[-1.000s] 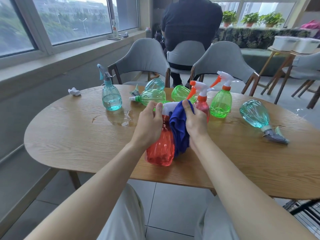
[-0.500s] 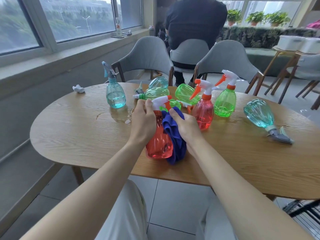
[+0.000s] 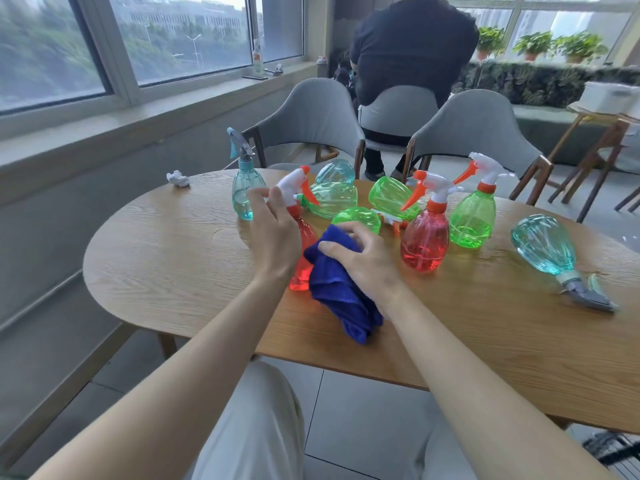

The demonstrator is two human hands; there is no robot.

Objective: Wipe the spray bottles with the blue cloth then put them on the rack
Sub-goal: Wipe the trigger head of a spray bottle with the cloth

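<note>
the left hand (image 3: 273, 233) grips the red bottle (image 3: 304, 258) at the counter's (image 3: 166, 271) centre; the right hand (image 3: 363, 261) presses the blue cloth (image 3: 339, 299) to it. eight bottles wait toward twelve and three o'clock; no rack shows.

Oval wooden worktop (image 3: 180, 271). Grey chairs (image 3: 318, 123) behind; seated person (image 3: 412, 53) facing away. Large windows (image 3: 173, 39) left, daylight. Potted plants (image 3: 554, 46) on far sill. Grey tiled floor (image 3: 360, 420).
</note>
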